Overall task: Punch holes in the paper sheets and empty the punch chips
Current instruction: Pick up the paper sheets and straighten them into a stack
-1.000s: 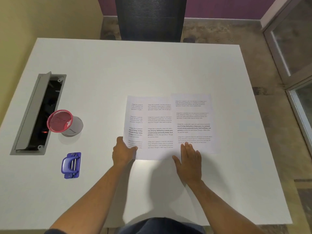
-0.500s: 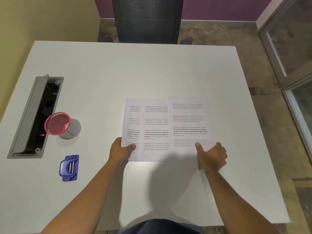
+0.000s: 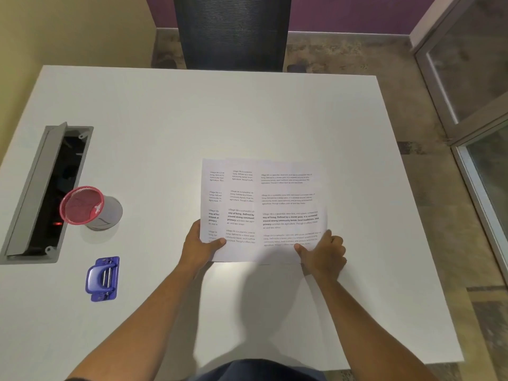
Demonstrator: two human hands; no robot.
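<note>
White worktop (image 3: 247,119), seen from above. Three printed paper sheets (image 3: 275,204) lie flat near the middle, overlapped sideways like a fan: the rightmost sheet is on top, and narrow strips of two more show along its left side. Text on all sheets is too small to read.

Left hand (image 3: 199,250): grip closed on the near left corner of the sheets, thumb (image 3: 218,242) lying on top of the paper, the other fingers out of sight beneath or behind the edge.

Right hand (image 3: 325,255): at the near right corner of the sheets. Thumb presses on the paper surface and the fingers are curled at the right edge; it looks like a pinch on the top sheet, though the fingertips themselves are not clearly visible.

Hole punch (image 3: 103,279): blue, sits alone on the worktop, well to the left of the sheets, untouched.

Red mesh cup (image 3: 82,204) stands beyond the punch, just beside an open cable hatch (image 3: 48,188) with a grey lid raised along its left side. Whether the cup holds anything, cannot tell.

A dark chair (image 3: 232,31) stands at the far edge of the worktop.
</note>
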